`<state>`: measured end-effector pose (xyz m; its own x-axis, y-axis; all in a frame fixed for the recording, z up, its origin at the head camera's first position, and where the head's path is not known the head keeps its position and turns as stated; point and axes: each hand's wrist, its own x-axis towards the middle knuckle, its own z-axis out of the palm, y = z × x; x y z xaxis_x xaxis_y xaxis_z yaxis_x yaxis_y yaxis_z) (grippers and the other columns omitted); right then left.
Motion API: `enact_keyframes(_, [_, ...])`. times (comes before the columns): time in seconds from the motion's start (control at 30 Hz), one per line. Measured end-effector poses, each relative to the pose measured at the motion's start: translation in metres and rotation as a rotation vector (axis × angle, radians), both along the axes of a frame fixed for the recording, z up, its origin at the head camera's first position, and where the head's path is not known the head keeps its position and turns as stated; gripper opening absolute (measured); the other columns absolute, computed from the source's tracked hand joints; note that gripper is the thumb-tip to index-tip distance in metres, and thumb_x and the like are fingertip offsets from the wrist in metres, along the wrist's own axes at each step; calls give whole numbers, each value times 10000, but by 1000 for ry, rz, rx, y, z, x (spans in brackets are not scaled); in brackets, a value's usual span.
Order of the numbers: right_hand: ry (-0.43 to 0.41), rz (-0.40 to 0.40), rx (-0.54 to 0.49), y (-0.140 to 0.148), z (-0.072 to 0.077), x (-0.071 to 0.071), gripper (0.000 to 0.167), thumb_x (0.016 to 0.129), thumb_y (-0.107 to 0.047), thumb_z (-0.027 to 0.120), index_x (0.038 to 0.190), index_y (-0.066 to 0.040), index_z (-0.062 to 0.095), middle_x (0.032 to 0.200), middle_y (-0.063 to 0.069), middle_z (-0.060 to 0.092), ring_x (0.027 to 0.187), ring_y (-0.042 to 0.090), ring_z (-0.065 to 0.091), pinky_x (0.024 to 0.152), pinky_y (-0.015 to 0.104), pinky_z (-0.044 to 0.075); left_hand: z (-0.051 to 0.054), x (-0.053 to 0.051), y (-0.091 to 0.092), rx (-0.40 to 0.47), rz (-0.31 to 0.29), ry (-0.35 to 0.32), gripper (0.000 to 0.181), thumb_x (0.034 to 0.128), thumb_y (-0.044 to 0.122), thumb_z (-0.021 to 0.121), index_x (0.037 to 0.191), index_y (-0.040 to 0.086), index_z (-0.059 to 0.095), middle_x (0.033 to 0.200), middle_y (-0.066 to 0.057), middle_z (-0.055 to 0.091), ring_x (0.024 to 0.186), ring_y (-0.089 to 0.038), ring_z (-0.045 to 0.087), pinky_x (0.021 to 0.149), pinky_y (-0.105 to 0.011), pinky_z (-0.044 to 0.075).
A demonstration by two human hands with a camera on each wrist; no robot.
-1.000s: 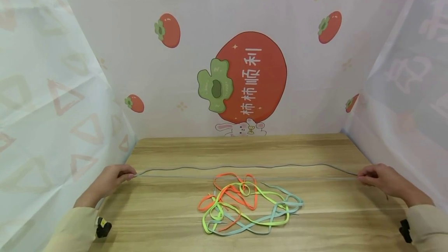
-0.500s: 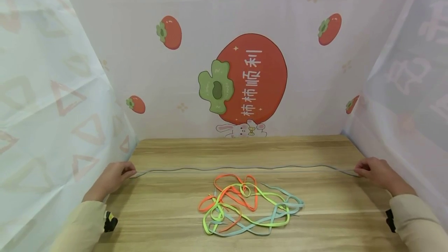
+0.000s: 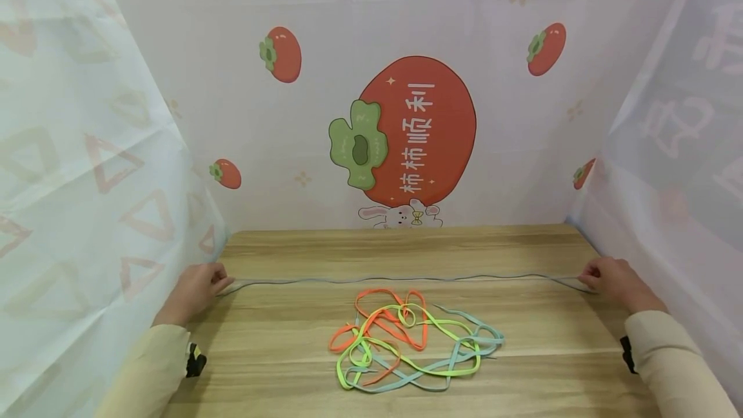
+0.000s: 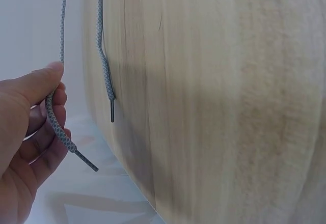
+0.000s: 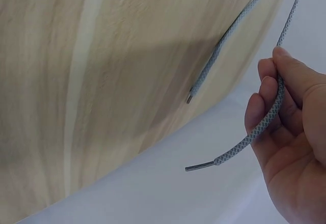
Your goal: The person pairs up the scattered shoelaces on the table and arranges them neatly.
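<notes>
My left hand (image 3: 197,290) pinches a grey patterned shoelace (image 4: 62,25) between thumb and fingers, close to one end. A short tail with a dark tip hangs across the fingers. Near the other end, my right hand (image 3: 624,284) pinches the same lace, its tipped tail hanging free in the right wrist view. Between the hands the held lace runs nearly straight, and in the head view it almost overlaps a second grey shoelace (image 5: 216,51). That second lace lies slightly wavy across the wooden table, its tipped ends lying beside each hand.
A loose tangle of flat laces lies mid-table: orange (image 3: 420,334), yellow-green (image 3: 458,371) and pale blue (image 3: 395,384). White printed sheets (image 3: 290,115) enclose the wooden table (image 3: 278,353) at the back and both sides.
Both hands have moved away from me and slightly inward. The held lace has shifted from the near side of the lying grey lace to almost over it. The coloured laces stay put.
</notes>
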<state>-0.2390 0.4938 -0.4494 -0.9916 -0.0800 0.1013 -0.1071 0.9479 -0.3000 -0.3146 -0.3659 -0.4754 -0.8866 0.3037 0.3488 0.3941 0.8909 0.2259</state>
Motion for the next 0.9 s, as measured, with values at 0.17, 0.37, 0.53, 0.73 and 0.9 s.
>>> enact_keyframes(0.17, [23, 24, 22, -6, 0, -7, 140, 951, -91, 745, 820, -49, 721, 718, -33, 618, 677, 116, 484, 614, 278, 395, -1, -6, 3, -9, 21, -28, 230, 929, 160, 812, 743, 121, 682, 674, 55, 629, 639, -102, 496, 622, -305, 441])
enact_keyframes(0.37, [46, 36, 38, -13, -2, -12, 166, 940, -86, 745, 778, -63, 718, 717, -25, 648, 679, 117, 511, 623, 302, 420, -1, -8, 8, -7, 19, -41, 244, 921, 156, 814, 728, 121, 670, 654, 60, 584, 634, -110, 478, 615, -297, 411])
enact_keyframes(0.53, [64, 44, 29, -15, -6, -15, 163, 917, -78, 759, 758, -74, 722, 711, -23, 658, 668, 88, 507, 616, 292, 424, 2, -4, 14, -4, 14, -49, 227, 919, 147, 816, 740, 119, 679, 665, 55, 596, 639, -103, 487, 616, -288, 417])
enact_keyframes(0.73, [92, 102, 29, -19, -9, -14, 182, 885, -66, 791, 719, -87, 717, 686, -31, 664, 641, 10, 476, 597, 259, 422, 2, 2, 16, -3, -7, -71, 216, 910, 155, 828, 741, 127, 696, 678, 62, 638, 637, -78, 519, 612, -291, 453])
enact_keyframes(0.9, [82, 111, 39, -22, -11, -10, 209, 883, -87, 808, 705, -122, 704, 672, -68, 645, 637, 4, 470, 598, 255, 413, 0, 5, 14, -13, -55, -64, 238, 882, 142, 849, 708, 151, 687, 662, 82, 657, 618, -36, 533, 597, -282, 468])
